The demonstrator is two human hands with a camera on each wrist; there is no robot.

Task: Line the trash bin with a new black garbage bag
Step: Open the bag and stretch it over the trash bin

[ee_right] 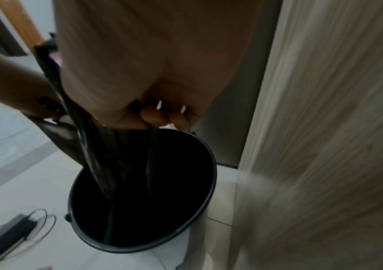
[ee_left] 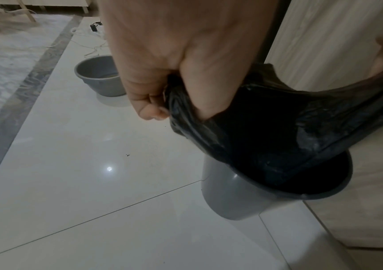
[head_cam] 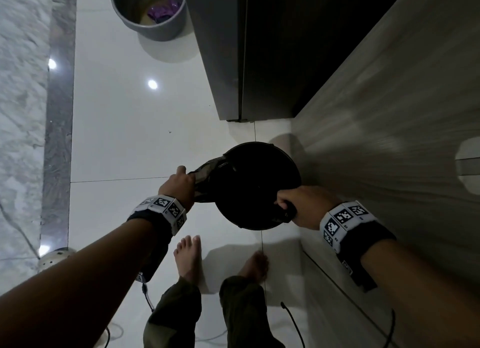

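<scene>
Bare feet [head_cam: 189, 256] stand on the white floor [head_cam: 124, 129]. Just ahead, the left hand [head_cam: 179, 184] and right hand [head_cam: 301, 204] each grip an edge of the black bag [ee_left: 266, 131], stretched open inside the bin [ee_left: 227, 201] beside a wooden cabinet [head_cam: 389, 139]. Farther off stands a second grey bin [head_cam: 155, 28].

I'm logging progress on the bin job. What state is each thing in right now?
Trash bin: upright on the floor beside the wooden cabinet, bag hanging into it.
Black bag: mouth stretched open above the bin, not yet folded over the rim.
Left hand: gripping one edge of the bag.
Right hand: gripping the opposite edge.
Second bin: upright, unlined, purple item inside.
</scene>
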